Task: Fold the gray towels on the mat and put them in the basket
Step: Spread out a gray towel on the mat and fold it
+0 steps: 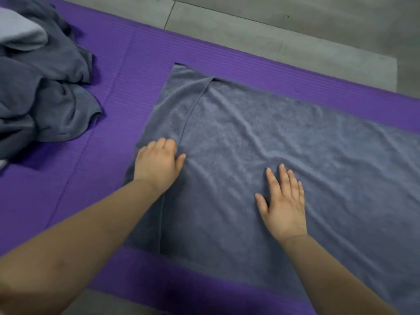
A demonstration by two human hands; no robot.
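Towel [261, 133], creased, edge folded over: right hand [284, 208] flat-fingered on it, left hand [158, 163] curled, grip unclear.

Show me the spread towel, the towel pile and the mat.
spread towel [284, 137]: head view, its wrinkled middle.
towel pile [45, 98]: head view, a dark fold.
mat [127, 64]: head view, bare ribbed part.

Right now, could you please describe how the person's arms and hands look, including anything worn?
The left hand and right hand are bare: no gloves, rings, watch or bracelets show. The left forearm and right forearm are uncovered as far as the frame edge, with no sleeves in view.
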